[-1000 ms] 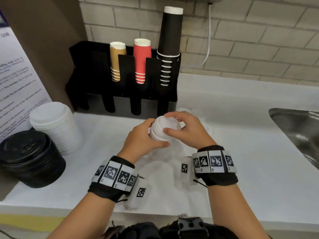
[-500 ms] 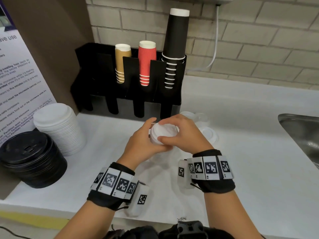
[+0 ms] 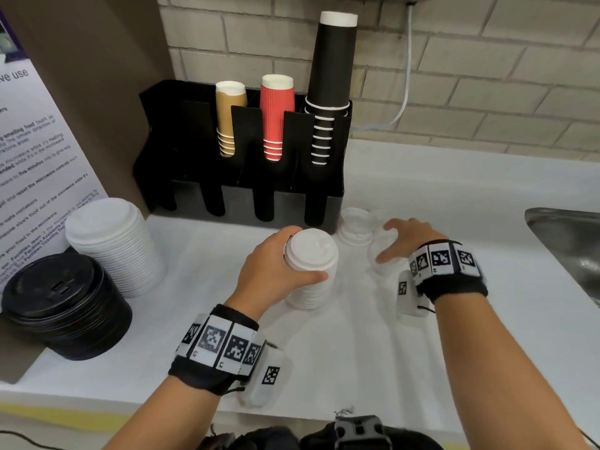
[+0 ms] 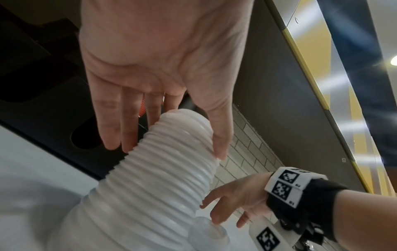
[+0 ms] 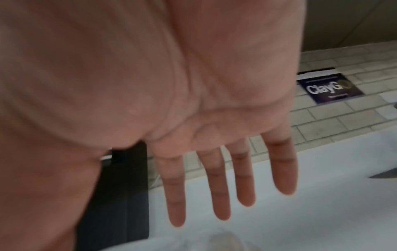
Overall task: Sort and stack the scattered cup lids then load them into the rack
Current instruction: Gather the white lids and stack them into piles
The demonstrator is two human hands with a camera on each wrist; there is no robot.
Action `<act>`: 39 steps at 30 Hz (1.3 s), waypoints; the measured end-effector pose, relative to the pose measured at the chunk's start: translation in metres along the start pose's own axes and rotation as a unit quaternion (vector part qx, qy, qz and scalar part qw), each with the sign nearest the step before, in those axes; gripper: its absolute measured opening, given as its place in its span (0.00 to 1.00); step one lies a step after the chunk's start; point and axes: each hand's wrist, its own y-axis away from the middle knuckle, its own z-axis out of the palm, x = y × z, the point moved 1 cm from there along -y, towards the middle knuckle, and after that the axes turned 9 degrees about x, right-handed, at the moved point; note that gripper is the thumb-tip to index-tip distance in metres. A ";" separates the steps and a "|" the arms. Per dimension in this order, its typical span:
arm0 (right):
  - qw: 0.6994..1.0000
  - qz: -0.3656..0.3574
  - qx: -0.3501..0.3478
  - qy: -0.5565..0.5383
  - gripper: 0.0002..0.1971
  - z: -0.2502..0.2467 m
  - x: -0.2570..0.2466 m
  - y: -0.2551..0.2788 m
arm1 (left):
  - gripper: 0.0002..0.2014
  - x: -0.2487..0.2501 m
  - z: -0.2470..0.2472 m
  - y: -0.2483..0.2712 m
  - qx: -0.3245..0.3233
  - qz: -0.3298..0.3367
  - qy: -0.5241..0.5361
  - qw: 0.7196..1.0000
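Observation:
My left hand [image 3: 285,264] grips a tall stack of small white lids [image 3: 311,254] that stands on the white counter [image 3: 357,345]; fingers and thumb wrap its upper part, as the left wrist view shows around the ribbed lid stack [image 4: 163,169]. My right hand [image 3: 401,241] hovers with spread, straight fingers [image 5: 214,186] over loose clear lids [image 3: 384,254] on the counter, right of the stack. More clear lids [image 3: 355,224] lie just beyond. The black rack [image 3: 243,157] stands at the back, its lower slots dark.
Brown, red and black paper cup stacks [image 3: 276,115] fill the rack's upper slots. A large white lid stack [image 3: 113,245] and a black lid stack [image 3: 61,303] stand at the left. A steel sink [image 3: 568,241] lies at the right. A sign leans at far left.
My right hand left the top of the white lid stack and moved right over the clear lids. The left hand keeps its grip on the stack.

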 end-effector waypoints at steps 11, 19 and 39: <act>0.997 -0.033 -0.019 0.074 0.45 0.016 -0.016 -0.014 | 0.33 -0.001 -0.003 -0.006 -0.022 -0.008 -0.008 1.000; 1.000 -0.022 0.005 -0.003 0.39 0.001 -0.012 0.001 | 0.33 -0.002 -0.004 -0.007 -0.026 -0.007 -0.002 1.000; 0.910 -0.295 0.071 -0.281 0.30 -0.006 -0.082 0.072 | 0.49 0.000 0.005 -0.012 -0.014 0.004 0.026 1.000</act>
